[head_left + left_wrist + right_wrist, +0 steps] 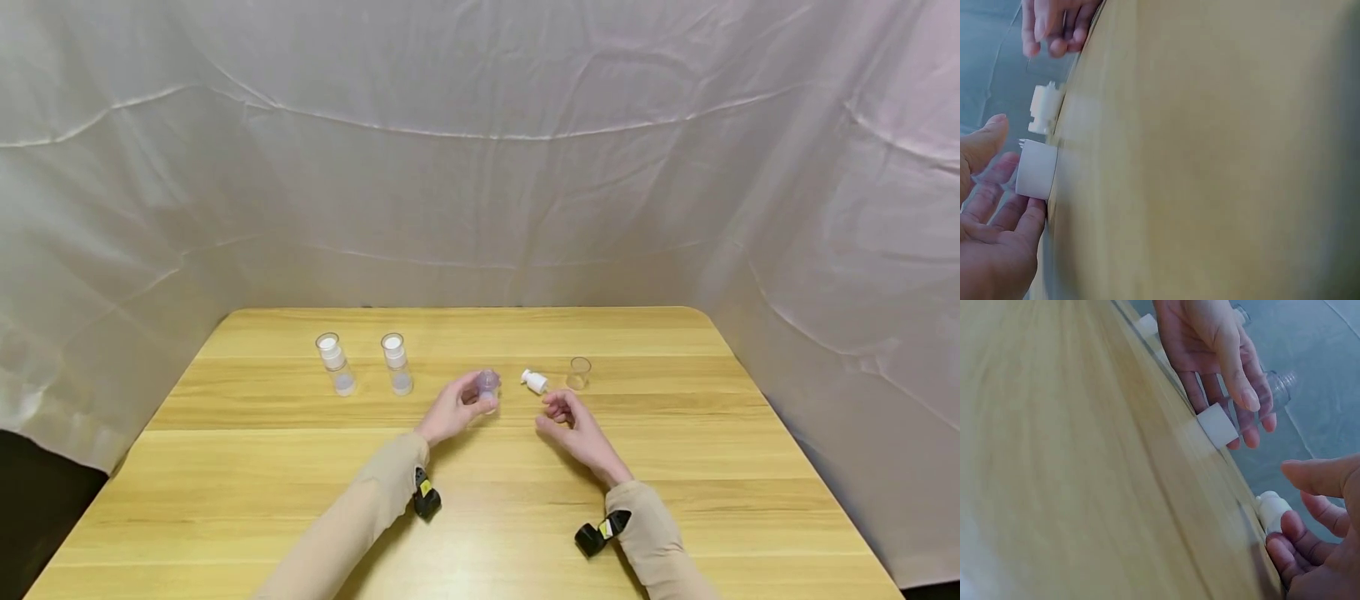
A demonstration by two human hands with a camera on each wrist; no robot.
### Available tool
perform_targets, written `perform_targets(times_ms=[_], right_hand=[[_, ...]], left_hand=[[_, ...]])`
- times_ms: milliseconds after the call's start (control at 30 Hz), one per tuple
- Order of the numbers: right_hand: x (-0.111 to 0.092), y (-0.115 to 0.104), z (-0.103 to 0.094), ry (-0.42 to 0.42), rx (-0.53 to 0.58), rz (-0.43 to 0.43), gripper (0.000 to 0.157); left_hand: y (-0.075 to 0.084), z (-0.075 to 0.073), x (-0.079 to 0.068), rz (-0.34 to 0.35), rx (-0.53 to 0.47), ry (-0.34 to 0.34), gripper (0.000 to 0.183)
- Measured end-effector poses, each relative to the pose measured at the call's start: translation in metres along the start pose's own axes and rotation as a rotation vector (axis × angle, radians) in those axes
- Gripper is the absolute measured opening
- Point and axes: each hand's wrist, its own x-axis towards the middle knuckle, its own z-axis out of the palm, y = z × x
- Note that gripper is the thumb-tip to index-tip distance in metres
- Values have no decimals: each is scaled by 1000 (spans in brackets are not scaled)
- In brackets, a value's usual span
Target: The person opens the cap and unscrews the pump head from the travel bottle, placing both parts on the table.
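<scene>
My left hand [452, 410] holds a small clear bottle [488, 382] upright on the table, thumb on one side and fingers on the other. Its white base [1217, 426] meets the wood, and a threaded neck shows at the top in the right wrist view. A white pump head [535, 382] lies on its side to the right of the bottle. Just beside it, my right hand [576, 429] hovers with fingers loosely bent and nothing in them. In the left wrist view, a gap separates the pump head [1045, 109] from the right hand [1059, 25].
Two clear bottles with white pump tops, a left one [335, 364] and a right one [397, 364], stand upright at the left. A clear cap [579, 373] sits behind the right hand. The wooden table [495, 517] has pale cloth [480, 192] hung around it.
</scene>
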Motion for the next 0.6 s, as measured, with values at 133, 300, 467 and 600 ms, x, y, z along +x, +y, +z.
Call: perform_targets(times_ms=[133, 300, 467, 600], right_hand=[[1, 5, -2, 19, 38, -27, 28], [1, 6, -2, 25, 71, -44, 23], [0, 4, -1, 35, 68, -26, 19], [-2, 3, -1, 48, 67, -13, 18]], left_hand=[[-2, 1, 10, -13, -30, 52, 51], [-3, 2, 20, -25, -62, 106, 52], [-4, 4, 25, -43, -67, 140, 51], [-4, 7, 29, -72, -74, 162, 51]])
